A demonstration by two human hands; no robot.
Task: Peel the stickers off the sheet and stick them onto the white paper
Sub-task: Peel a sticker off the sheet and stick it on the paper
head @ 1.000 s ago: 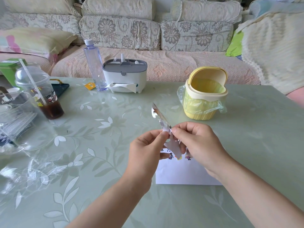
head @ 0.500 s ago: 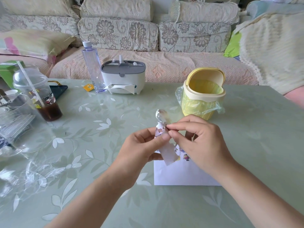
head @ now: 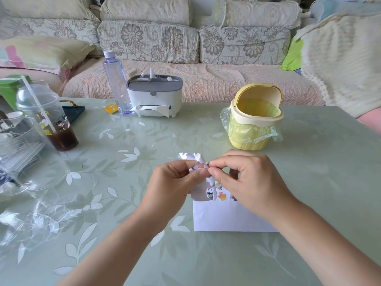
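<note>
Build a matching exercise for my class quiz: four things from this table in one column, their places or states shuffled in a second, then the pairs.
1 sticker sheet
2 white paper
3 yellow bin
4 domed cup

A lies flat on the table
B lined with a plastic bag
C pinched by left hand and right hand
D holds dark drink and a straw

Pairs: 1-C, 2-A, 3-B, 4-D
</note>
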